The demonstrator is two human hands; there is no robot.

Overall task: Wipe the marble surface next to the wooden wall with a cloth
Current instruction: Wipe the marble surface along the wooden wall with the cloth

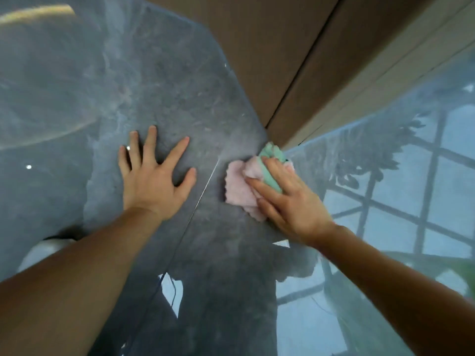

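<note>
Right hand (pixel 288 201) flat, fingers together, pressing down on a bunched pink-and-green cloth (pixel 246 183); not gripping it, palm on top. Cloth sits on the grey marble surface (pixel 180 93), its green end touching the bottom corner of the wooden wall (pixel 295 60). Left hand (pixel 154 176) spread wide, palm flat on the marble, empty, near the cloth but apart. A thin seam line (pixel 203 194) runs between the hands. Glossy marble reflects a window grid (pixel 411 201) on the right.
</note>
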